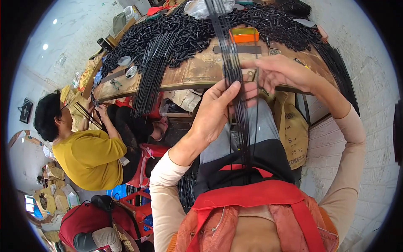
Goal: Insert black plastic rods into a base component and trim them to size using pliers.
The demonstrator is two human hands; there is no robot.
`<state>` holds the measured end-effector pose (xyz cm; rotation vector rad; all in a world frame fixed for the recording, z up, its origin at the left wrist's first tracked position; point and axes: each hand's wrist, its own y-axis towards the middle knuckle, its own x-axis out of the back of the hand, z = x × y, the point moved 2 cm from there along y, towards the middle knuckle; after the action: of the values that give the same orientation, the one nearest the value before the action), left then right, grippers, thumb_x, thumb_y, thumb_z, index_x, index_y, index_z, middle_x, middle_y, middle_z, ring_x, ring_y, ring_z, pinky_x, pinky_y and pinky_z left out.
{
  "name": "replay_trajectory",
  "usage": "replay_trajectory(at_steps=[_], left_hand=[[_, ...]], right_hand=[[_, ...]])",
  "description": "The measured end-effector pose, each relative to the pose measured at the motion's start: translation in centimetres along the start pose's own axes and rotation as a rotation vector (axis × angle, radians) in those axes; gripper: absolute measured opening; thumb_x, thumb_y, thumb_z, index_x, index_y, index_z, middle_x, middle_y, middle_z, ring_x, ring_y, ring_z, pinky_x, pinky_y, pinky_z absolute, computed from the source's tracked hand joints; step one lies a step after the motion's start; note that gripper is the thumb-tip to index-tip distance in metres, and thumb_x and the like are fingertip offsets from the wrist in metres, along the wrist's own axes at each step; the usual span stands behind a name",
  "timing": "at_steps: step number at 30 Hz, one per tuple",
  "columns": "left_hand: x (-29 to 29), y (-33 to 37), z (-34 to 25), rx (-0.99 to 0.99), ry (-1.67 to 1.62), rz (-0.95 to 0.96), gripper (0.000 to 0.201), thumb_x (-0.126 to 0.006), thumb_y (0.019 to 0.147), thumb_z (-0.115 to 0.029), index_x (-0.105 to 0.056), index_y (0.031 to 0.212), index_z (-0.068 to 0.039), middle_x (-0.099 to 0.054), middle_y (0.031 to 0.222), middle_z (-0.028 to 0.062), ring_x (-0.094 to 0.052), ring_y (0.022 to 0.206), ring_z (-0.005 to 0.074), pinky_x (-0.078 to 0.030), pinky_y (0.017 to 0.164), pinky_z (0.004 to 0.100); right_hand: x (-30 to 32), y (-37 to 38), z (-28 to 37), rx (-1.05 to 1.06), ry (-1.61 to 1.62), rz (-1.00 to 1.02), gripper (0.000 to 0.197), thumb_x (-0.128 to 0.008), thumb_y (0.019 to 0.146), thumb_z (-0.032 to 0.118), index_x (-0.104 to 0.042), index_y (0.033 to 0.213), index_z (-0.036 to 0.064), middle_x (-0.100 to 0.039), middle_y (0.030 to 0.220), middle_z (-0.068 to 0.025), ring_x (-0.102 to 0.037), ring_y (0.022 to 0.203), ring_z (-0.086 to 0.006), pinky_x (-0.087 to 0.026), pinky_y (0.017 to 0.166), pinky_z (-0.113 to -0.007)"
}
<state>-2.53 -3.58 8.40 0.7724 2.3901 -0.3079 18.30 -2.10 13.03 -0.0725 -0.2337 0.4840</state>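
My left hand [220,103] is closed round a bundle of long thin black rods [242,113], its thumb lying across the front. The bundle stretches from the table down over my lap, and short black sleeves are bunched around it just above my thumb. My right hand [283,72] is raised just right of the bundle, fingers bent. One separate thin black rod [257,46] runs past its fingertips, apparently pinched there; the fingers are partly blurred.
A wooden table [197,69] carries a large heap of short black tubes [184,29], an orange box [244,35] and another rod bundle [155,63] overhanging its edge. At left, a co-worker in a yellow top [90,155] handles rods. A sack [294,138] stands beside my right leg.
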Motion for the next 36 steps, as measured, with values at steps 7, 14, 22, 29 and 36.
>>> replay_trajectory(at_steps=[7,14,22,29,36], left_hand=[[-0.2,0.2,0.3,0.006,0.05,0.041,0.034,-0.052,0.098,-0.005,-0.049,0.13,0.003,-0.063,0.115,0.0164,-0.065,0.103,0.0243,-0.055,0.091,0.0369],[-0.4,2.6,0.0,-0.057,0.184,-0.006,0.033,-0.055,0.095,0.0,-0.052,0.127,0.004,-0.063,0.117,0.0157,-0.065,0.103,0.0226,-0.054,0.091,0.0335],[-1.9,1.8,0.8,0.103,0.055,0.042,0.039,-0.042,0.104,-0.022,-0.044,0.133,0.004,-0.056,0.127,0.0196,-0.059,0.114,0.026,-0.047,0.101,0.0397],[-1.2,4.5,0.3,0.059,0.257,0.054,0.035,-0.043,0.102,-0.015,-0.046,0.13,0.005,-0.058,0.125,0.02,-0.06,0.114,0.0284,-0.048,0.099,0.0419],[0.8,3.2,-1.8,0.046,0.042,0.14,0.041,-0.04,0.104,-0.025,-0.048,0.129,0.006,-0.059,0.125,0.0172,-0.06,0.115,0.0277,-0.05,0.097,0.0435]], right_hand=[[13.0,-4.0,-3.0,-0.051,0.179,-0.263,0.037,-0.045,0.1,0.033,-0.056,0.114,0.0003,-0.068,0.091,-0.0139,-0.068,0.084,-0.0217,-0.056,0.081,-0.031],[35.1,-8.7,-19.9,-0.161,-0.81,-1.163,0.046,-0.058,0.091,0.018,-0.052,0.133,0.0013,-0.06,0.078,-0.0036,-0.054,0.058,-0.0138,-0.045,0.053,-0.028],[20.4,-0.9,-11.4,0.109,-0.578,-0.757,0.061,-0.052,0.098,0.028,-0.029,0.147,0.0002,-0.053,0.133,-0.0228,-0.055,0.12,-0.0278,-0.041,0.103,-0.035],[5.2,7.8,0.1,0.326,0.576,0.073,0.054,-0.038,0.103,0.043,-0.039,0.141,0.0043,-0.058,0.126,-0.0188,-0.056,0.119,-0.0265,-0.042,0.105,-0.037],[0.7,6.2,1.9,0.249,0.462,0.282,0.044,-0.042,0.103,0.032,-0.052,0.126,-0.0044,-0.059,0.125,-0.0192,-0.057,0.117,-0.0248,-0.041,0.106,-0.037]])
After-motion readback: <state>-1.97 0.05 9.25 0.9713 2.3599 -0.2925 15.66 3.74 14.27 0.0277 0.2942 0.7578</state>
